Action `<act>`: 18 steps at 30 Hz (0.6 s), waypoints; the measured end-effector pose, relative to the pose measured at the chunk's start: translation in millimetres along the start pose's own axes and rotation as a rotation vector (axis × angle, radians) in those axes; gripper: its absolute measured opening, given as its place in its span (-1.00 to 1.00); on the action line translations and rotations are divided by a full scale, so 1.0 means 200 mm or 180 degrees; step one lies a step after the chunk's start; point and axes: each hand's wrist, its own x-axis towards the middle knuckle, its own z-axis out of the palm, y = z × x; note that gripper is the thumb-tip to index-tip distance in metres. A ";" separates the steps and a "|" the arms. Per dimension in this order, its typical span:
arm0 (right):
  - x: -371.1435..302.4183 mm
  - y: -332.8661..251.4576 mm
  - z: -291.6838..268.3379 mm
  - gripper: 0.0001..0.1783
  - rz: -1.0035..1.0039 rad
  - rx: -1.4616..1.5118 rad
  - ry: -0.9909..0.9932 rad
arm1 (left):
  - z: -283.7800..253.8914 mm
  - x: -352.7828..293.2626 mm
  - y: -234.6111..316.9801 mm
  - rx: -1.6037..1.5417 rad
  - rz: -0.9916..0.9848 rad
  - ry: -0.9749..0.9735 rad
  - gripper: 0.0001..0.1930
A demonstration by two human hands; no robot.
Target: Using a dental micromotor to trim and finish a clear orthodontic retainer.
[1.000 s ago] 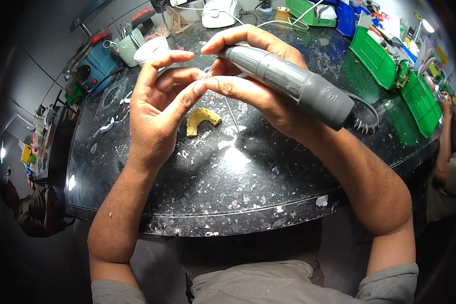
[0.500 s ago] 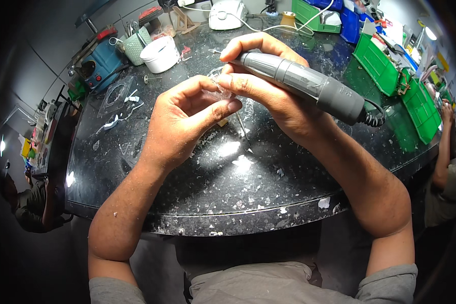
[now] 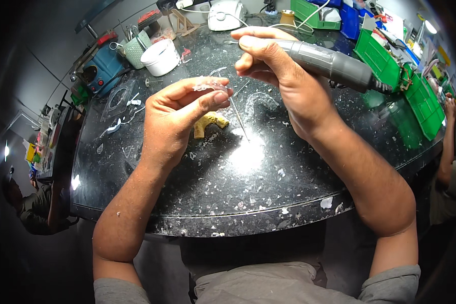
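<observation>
Pinched between thumb and fingers of my left hand (image 3: 169, 121) is a small clear plastic dental aligner (image 3: 207, 84). My right hand (image 3: 294, 76) grips a grey rotary handpiece (image 3: 334, 65) like a pen, its tip pointing left and its coiled cord trailing off to the right. The two hands are apart, with the handpiece tip clear of the aligner. Below and between them a second clear U-shaped aligner (image 3: 262, 103) lies on the table. A yellow dental model (image 3: 210, 123) sits partly hidden behind my left hand. Beside it lies a thin metal instrument (image 3: 239, 119).
The speckled black table (image 3: 228, 182) carries scattered white debris. At the back left stand a blue machine (image 3: 100, 66), a green tool cup (image 3: 136, 49) and a white tub (image 3: 160, 57). A white control box (image 3: 225, 15) is behind; green bins (image 3: 375, 58) line the right. Other people work at both sides.
My right hand has moved up and right with the handpiece, away from my left hand. My left hand has shifted slightly left, uncovering the yellow model and the second aligner.
</observation>
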 end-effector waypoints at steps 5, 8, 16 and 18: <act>-0.04 0.00 0.05 -0.75 -0.0950 -0.0412 -0.0543 | -0.05 0.00 0.00 0.0076 -0.0145 0.0061 -0.80; -0.06 -0.04 0.05 -0.79 -0.0939 -0.0974 -0.0533 | -0.05 0.01 -0.01 -0.0050 0.0069 0.0071 -0.82; -0.06 -0.02 0.04 -0.84 -0.1331 -0.1222 -0.0592 | -0.02 -0.01 0.00 0.0387 0.0191 0.0163 -0.82; -0.05 -0.01 0.03 -0.85 -0.1601 -0.1407 -0.0615 | -0.01 -0.02 0.00 0.0445 0.0198 0.0142 -0.82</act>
